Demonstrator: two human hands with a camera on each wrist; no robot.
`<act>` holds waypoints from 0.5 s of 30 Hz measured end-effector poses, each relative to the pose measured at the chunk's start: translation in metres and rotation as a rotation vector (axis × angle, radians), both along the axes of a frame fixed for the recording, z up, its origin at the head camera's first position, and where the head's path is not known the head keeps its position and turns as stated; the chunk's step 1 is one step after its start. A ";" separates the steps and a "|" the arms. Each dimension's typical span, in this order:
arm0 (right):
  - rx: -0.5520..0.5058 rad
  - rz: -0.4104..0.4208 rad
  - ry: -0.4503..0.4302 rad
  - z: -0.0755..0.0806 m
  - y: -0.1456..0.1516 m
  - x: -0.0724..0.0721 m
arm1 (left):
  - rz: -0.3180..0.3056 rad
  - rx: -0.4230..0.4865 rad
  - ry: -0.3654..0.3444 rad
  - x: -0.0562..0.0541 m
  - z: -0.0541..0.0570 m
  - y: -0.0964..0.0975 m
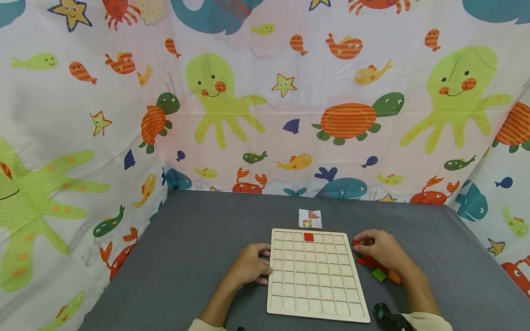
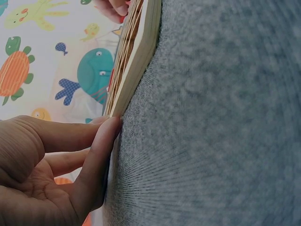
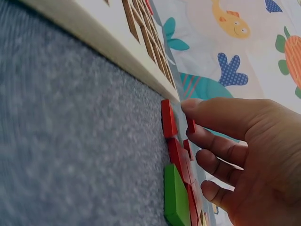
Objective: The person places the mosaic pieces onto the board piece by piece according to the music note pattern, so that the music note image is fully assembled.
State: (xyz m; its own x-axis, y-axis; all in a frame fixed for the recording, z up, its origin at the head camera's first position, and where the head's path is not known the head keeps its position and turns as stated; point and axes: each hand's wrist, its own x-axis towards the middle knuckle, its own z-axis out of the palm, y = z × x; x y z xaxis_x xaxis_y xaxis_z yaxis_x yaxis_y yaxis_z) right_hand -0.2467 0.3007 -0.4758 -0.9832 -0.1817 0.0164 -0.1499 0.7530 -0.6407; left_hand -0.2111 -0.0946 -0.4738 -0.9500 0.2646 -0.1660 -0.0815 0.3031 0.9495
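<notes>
In the head view, a wooden grid board (image 1: pixel 314 276) lies on the grey table, with one red square tile (image 1: pixel 308 237) in its top row. My left hand (image 1: pixel 250 264) is at the board's left side, fingertips against its edge; the left wrist view shows the thumb (image 2: pixel 96 160) right at the rim. Beside the board's right edge, my right hand (image 1: pixel 383 250) pinches a small red tile (image 3: pixel 190 123) between thumb and index finger. Under and near that hand lie several red tiles (image 3: pixel 176 153), a green tile (image 1: pixel 379 275) and an orange tile (image 1: pixel 394 276).
A small printed pattern card (image 1: pixel 310 219) lies just behind the board. Near the right forearm is a black wrist-camera mount (image 1: pixel 387 316). A curtain (image 1: pixel 265 101) with sea animals hangs around the table's back and sides.
</notes>
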 end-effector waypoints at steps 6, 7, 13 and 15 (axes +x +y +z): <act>-0.034 -0.001 0.016 0.002 -0.008 -0.001 | 0.002 -0.010 0.007 -0.001 -0.003 0.000; -0.035 0.004 0.025 0.002 -0.010 -0.001 | 0.002 -0.011 0.012 -0.001 -0.002 -0.001; -0.042 0.013 0.038 0.002 -0.022 -0.004 | 0.002 -0.011 0.020 -0.001 -0.002 0.000; -0.041 0.019 0.029 0.002 -0.026 -0.005 | 0.004 -0.012 0.018 -0.001 -0.002 0.000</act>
State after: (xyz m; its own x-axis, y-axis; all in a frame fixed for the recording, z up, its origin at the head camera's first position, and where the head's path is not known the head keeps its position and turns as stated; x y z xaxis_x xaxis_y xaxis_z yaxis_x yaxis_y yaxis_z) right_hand -0.2519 0.2746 -0.4742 -0.9785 -0.1992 0.0525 -0.1830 0.7232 -0.6660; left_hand -0.2120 -0.0943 -0.4755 -0.9538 0.2594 -0.1515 -0.0652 0.3138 0.9472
